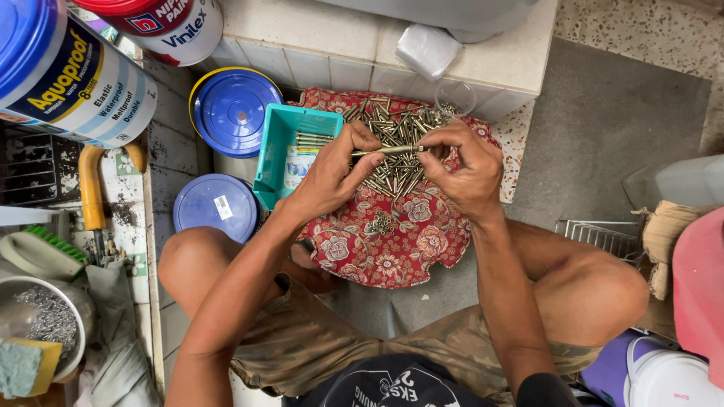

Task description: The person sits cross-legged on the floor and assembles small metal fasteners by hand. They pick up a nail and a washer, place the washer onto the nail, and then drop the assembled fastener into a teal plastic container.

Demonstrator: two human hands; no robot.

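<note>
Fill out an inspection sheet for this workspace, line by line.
Surface: red floral cloth spread on the floor.
Job's things: brass-coloured bolt held level between both hands; pile of like bolts on the cloth; more lie in the teal tray.
Clutter: two blue lidded buckets, paint tubs, brush, bowl of small metal pieces.
Grippers: left hand and right hand pinch the bolt's ends.
Cables: nothing seen.
Surroundings: tiled step, grey mat.

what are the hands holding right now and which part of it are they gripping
One brass-coloured bolt, held level above the pile of bolts. The left hand pinches its left end, the right hand its right end.
</note>
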